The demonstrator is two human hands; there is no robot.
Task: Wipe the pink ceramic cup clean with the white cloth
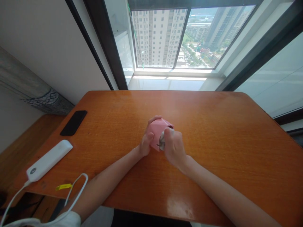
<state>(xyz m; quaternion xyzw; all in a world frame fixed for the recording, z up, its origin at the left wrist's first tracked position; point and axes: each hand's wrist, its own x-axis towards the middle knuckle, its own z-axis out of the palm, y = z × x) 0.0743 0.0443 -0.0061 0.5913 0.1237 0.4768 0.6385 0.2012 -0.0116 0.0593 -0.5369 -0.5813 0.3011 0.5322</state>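
Note:
A small pink box-like object (158, 130) is held above the middle of the orange wooden table (213, 126). My left hand (146, 143) is wrapped round its left side, with fingertips over the top. My right hand (174, 148) is closed at its right side, pinching something small and silvery that I cannot make out. Both forearms reach in from the near edge.
A black phone (74, 122) lies flat near the table's left edge. A white power bank (49, 160) with a white cable (75, 189) sits at the near left corner, beside a yellow tag (63, 187). A large window stands beyond the far edge.

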